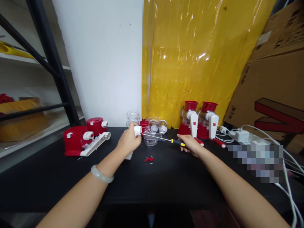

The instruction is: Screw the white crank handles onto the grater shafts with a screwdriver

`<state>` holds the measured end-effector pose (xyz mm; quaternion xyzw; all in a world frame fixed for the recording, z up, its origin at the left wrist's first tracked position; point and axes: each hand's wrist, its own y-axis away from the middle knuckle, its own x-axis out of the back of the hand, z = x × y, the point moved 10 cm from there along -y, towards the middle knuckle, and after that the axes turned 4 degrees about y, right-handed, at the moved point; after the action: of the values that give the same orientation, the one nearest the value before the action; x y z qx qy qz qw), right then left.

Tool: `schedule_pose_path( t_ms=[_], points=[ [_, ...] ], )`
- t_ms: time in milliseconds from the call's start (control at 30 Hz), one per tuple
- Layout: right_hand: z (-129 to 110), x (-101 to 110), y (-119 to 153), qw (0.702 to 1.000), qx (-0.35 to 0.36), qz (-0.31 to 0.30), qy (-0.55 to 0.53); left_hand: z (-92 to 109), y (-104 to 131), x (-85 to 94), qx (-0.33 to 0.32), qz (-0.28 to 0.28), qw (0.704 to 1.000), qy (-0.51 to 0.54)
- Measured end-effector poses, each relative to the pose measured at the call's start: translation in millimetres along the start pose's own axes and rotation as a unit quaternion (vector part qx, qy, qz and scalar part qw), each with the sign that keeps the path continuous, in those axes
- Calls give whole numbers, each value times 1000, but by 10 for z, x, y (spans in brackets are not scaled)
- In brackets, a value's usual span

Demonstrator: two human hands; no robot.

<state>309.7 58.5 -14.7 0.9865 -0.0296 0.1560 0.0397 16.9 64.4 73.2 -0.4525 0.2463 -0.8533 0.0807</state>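
Observation:
My left hand (pixel 129 139) is closed round a white plastic part (pixel 138 130) whose round end faces right. My right hand (pixel 190 145) grips the black and yellow handle of a screwdriver (pixel 177 142). The long shaft runs leftward, its tip at the opening of the white part's round end. Behind the shaft stand clear plastic pieces (pixel 151 139) and ridged drums (pixel 163 126). On the black table (pixel 166 183) below lies a small red part (pixel 148 159) with small metal pins beside it.
Two red housings (pixel 75 139) (pixel 95 126) and a white arm (pixel 97 144) sit at left. Two assembled red and white machines (pixel 188 118) (pixel 208 120) stand at back right. White cables and adapters (pixel 242 136) lie at right, near a cardboard box (pixel 273 82). A shelf (pixel 28 126) borders the left.

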Motion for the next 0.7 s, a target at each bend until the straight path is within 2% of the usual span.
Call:
schedule_pose_path(
  t_ms=[133, 267, 367, 567, 700],
  points=[
    [-157, 74, 36, 986, 82, 47, 134, -69, -13, -20, 13, 7, 999, 30],
    [-455, 227, 163, 943, 205, 141, 220, -181, -17, -201, 47, -56, 995, 74],
    [-625, 298, 294, 907, 270, 199, 255, -213, -6, -302, 59, -93, 990, 93],
    [-793, 306, 482, 863, 345, 242, 279, -249, -2, -334, 68, -100, 990, 69],
    [-833, 294, 529, 852, 365, 246, 282, -222, -6, -310, 52, -94, 994, 34]
  ],
)
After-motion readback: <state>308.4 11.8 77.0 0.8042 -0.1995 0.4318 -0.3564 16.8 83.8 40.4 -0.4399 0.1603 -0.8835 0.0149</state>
